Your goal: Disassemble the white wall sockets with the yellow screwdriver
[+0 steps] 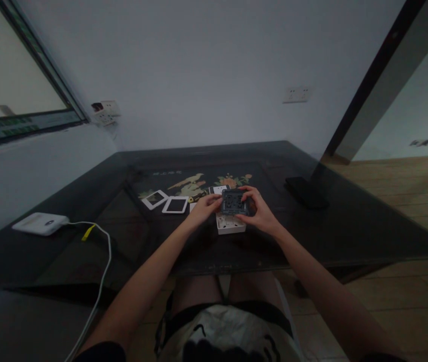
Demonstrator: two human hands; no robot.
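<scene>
A dark grey square socket module [233, 202], its moulded inner face showing, is held up between both hands over the table. My right hand [258, 210] grips it by the right side, fingers on the top edge and thumb below. At its left edge, my left hand [204, 207] is closed with the fingertips pinching the module's side. Just under the module is a white mounting box [231, 224], open side up and partly covered from view. Behind it lies a small white plate [219, 190]. Left of my left hand are two white square frames with dark centres, one frame [175, 205] beside the other frame [154, 199].
A white power bank [41, 223] with a white cable [109, 251] lies on the left of the dark glossy table [274, 251]. A black phone-like object [306, 192] rests on the right. The wall behind carries sockets [297, 94].
</scene>
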